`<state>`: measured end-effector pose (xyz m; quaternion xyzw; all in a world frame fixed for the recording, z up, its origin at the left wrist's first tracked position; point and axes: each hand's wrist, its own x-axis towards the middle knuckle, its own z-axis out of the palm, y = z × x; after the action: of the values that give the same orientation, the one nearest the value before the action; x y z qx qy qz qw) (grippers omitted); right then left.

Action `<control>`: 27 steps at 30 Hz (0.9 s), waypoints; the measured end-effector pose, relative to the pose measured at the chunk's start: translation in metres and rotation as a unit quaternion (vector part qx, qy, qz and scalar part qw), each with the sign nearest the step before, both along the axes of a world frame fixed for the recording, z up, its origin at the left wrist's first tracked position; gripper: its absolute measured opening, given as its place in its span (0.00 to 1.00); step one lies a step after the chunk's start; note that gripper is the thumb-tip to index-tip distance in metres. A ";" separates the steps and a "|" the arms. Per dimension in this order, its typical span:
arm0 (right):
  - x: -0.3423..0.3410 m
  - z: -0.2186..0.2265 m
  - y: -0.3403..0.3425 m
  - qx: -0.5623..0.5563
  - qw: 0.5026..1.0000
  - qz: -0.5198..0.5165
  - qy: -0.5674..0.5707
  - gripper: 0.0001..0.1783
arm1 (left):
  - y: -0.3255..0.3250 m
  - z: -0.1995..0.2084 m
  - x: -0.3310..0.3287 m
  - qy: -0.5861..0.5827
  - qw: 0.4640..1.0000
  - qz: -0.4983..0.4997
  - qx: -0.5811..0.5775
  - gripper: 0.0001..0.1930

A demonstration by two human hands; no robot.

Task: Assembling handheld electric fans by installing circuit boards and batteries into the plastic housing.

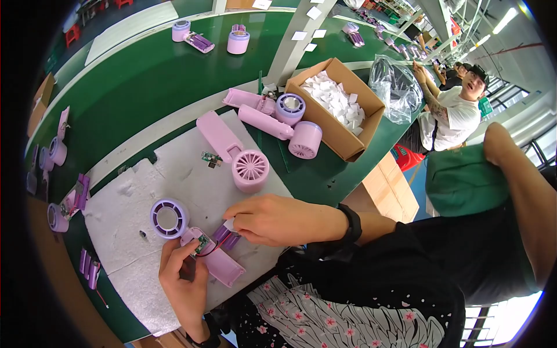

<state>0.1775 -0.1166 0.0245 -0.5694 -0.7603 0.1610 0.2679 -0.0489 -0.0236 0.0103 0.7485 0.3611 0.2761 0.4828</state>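
Note:
An opened handheld fan with a round lilac head (169,218) lies on the white foam sheet (130,197). My left hand (184,281) grips its pink handle shell (226,267) near the head, fingers at the green circuit board (201,242). Red and black wires run from the board toward a purple battery pair (227,236) beside the shell. My right hand (270,220) pinches a small white piece (230,225) against the batteries; its kind is unclear. Farther up the foam are a pink fan (250,168) and a loose small circuit board (212,159).
More pink fans (304,139) lie by a cardboard box (371,116) of white paper pieces (333,95). Fan parts (200,42) stand on the green conveyor belt (145,72). Battery packs (89,268) lie at left. A person in white (455,110) sits at right, another stands close by.

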 end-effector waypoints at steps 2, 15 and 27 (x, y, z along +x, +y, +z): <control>0.001 -0.001 0.000 -0.006 1.000 -0.002 0.018 0.07 | 0.000 0.000 0.000 0.002 1.000 0.000 0.002 0.19; 0.128 0.068 -0.046 0.062 0.821 -0.553 -0.124 0.09 | -0.004 0.006 0.003 0.003 0.999 0.028 -0.032 0.17; -0.002 0.035 0.009 -0.033 0.999 0.006 0.007 0.29 | -0.011 0.003 0.018 -0.022 0.998 0.008 -0.061 0.17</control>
<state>0.1754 -0.1074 0.0597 -0.5719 -0.7562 0.1919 0.2534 -0.0314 -0.0345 0.0134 0.7086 0.3725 0.2740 0.5330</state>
